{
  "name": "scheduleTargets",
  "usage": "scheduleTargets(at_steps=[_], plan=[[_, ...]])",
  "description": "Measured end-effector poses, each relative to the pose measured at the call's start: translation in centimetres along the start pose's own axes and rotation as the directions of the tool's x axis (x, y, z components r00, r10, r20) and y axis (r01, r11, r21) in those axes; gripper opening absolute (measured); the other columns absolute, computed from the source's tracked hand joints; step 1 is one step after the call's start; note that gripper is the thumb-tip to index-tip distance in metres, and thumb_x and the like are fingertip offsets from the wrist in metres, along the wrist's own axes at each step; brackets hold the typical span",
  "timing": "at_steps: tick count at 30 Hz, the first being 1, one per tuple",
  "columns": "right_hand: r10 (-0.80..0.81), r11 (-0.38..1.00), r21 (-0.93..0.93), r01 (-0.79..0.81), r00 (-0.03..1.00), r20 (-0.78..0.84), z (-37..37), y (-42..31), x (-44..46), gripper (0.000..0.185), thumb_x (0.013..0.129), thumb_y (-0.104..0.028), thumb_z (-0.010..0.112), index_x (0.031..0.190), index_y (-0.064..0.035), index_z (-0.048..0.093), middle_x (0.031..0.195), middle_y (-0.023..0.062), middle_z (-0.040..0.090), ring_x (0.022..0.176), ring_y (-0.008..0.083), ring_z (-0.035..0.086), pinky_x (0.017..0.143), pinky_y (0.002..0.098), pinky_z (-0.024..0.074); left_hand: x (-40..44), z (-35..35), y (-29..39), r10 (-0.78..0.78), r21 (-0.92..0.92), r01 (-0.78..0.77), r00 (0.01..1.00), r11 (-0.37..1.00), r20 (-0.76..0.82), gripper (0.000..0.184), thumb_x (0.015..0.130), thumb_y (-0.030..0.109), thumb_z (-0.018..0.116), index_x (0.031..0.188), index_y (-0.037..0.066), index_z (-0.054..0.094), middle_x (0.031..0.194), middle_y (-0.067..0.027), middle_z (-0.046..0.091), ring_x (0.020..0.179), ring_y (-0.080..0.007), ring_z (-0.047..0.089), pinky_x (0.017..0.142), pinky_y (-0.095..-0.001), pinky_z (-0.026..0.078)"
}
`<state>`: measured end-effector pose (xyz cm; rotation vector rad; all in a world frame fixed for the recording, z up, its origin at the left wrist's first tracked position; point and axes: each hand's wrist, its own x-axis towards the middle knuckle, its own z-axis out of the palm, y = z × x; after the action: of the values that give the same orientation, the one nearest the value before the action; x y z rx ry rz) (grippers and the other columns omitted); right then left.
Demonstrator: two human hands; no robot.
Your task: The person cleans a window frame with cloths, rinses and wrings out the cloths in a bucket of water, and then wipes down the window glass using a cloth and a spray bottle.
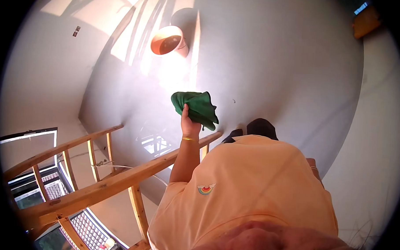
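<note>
A green cloth [196,106] with a dark edge is bunched in my left hand [190,124], which is held out in front of me with the thumb over the fabric. A yellow band circles that wrist. Beyond the cloth, a pinkish bucket [183,48] stands on the grey floor in bright sunlight, with something dark inside it. My right arm shows only as a small strip beside the orange shirt [268,180]; the right hand is hidden behind my body.
A wooden ladder [132,180] stands close on the left, with a white cord [115,166] by it. Windows with grilles [88,227] lie behind the ladder. An orange-brown object [366,21] is at the far upper right. Walls bound the floor on both sides.
</note>
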<state>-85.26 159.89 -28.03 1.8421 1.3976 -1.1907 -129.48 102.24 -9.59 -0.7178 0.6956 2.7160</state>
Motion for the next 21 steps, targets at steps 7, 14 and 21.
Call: scheduleTargets(at_steps=[7, 14, 21], plan=[[0.014, 1.000, -0.019, -0.015, 1.000, -0.016, 8.1, -29.0, -0.1, 0.014, 0.091, -0.014, 0.050, 0.085, -0.0032, 0.056, 0.074, 0.0118, 0.060, 0.052, 0.0179, 0.050, 0.042, 0.0328, 0.0377, 22.5, 10.2, 9.9, 0.095, -0.042, -0.097, 0.995, 0.994, -0.034, 0.050, 0.101, 0.035, 0.047, 0.139, 0.003, 0.044, 0.143, -0.0152, 0.047, 0.132, -0.0347, 0.044, 0.114, -0.0507, 0.031], [-0.561, 0.641, -0.503, 0.579, 0.801, 0.208, 29.5, -77.8, -5.2, 0.018, 0.092, -0.015, 0.048, 0.088, -0.0028, 0.060, 0.072, 0.0089, 0.063, 0.056, 0.0170, 0.059, 0.047, 0.0344, 0.0468, 44.5, 13.7, 18.8, 0.083, -0.281, -0.132, 0.980, 0.951, -0.179, 0.049, 0.101, 0.037, 0.045, 0.139, 0.005, 0.045, 0.143, -0.0150, 0.048, 0.132, -0.0357, 0.043, 0.113, -0.0532, 0.029], [-0.787, 0.085, -0.209, 0.974, 0.194, 0.585, 63.2, -109.7, -32.7, 0.023, 0.094, -0.018, 0.054, 0.105, 0.0004, 0.062, 0.085, 0.0077, 0.066, 0.069, 0.0139, 0.060, 0.065, 0.0288, 0.0511, 60.8, 12.6, 28.3, 0.017, -0.453, -0.178, 0.941, 0.873, -0.337, 0.055, 0.101, 0.041, 0.042, 0.143, 0.006, 0.038, 0.149, -0.0161, 0.039, 0.136, -0.0371, 0.037, 0.114, -0.0566, 0.026]])
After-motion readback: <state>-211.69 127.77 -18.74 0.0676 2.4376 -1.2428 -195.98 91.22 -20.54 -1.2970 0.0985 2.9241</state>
